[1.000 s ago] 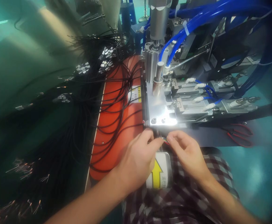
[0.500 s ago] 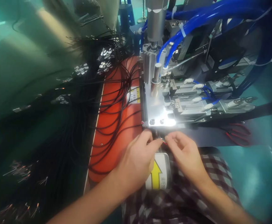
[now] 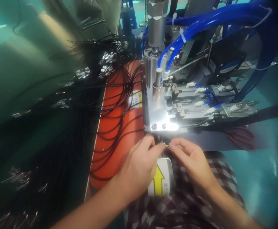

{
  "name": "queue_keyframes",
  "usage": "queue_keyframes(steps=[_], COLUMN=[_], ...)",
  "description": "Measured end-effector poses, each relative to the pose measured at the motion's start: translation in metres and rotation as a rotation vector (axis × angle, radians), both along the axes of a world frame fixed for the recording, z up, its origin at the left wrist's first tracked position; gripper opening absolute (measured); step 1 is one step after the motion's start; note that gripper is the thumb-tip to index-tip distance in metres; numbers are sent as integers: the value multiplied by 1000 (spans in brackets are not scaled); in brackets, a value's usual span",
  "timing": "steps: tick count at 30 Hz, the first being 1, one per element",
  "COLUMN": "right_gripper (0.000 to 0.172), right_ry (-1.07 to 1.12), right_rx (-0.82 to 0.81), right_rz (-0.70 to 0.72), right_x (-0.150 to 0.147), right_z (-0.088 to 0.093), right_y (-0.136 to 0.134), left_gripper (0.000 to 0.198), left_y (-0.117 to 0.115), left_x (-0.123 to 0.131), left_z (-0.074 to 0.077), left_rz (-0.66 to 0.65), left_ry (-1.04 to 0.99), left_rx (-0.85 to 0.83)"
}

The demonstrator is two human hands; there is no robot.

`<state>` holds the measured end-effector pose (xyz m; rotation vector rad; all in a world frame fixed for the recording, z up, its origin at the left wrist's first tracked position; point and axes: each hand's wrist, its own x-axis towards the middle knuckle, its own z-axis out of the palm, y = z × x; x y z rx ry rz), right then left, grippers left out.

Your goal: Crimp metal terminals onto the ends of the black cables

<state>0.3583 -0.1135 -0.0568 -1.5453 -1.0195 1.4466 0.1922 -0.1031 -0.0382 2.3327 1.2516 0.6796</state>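
Thin coloured wires (image 3: 167, 146), red and yellowish-green among them, stretch between my two hands just in front of the machine's metal plate. My left hand (image 3: 145, 159) is closed at their left end, thumb against the curled forefinger; the exact grip is hidden behind the fingers. From the other side my right hand (image 3: 188, 157) pinches the wires between thumb and fingertips. Below the hands lies a white label with a yellow arrow (image 3: 159, 181). The machine's bright metal plate (image 3: 161, 122) ends a little beyond my fingertips.
Black cables (image 3: 116, 133) lie across an orange-red surface (image 3: 131, 133) on the left, leading to a dark heap with metal-tipped ends. Blue air hoses (image 3: 208, 19) arch over the cylinders at the right. Red-handled pliers or scissors (image 3: 241, 138) lie on the grey ledge.
My right hand has shifted slightly down, and a little more of the coloured wires shows between my hands. The camera view has moved slightly.
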Motion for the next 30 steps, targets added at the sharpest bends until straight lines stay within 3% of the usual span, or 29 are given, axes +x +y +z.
queue_keyframes(steps=[15, 23, 30], right_gripper=[22, 17, 28], right_ry=[-87, -259, -13], right_rx=[58, 115, -29], right_rz=[30, 57, 94], right_x=[-4, -5, 2], right_z=[0, -1, 2], right_y=[1, 0, 0], left_gripper=[33, 34, 35], left_y=[0, -2, -1], left_x=[0, 0, 0], left_z=[1, 2, 1], left_rz=[2, 1, 4], left_ry=[21, 41, 31], left_rx=[-21, -21, -25])
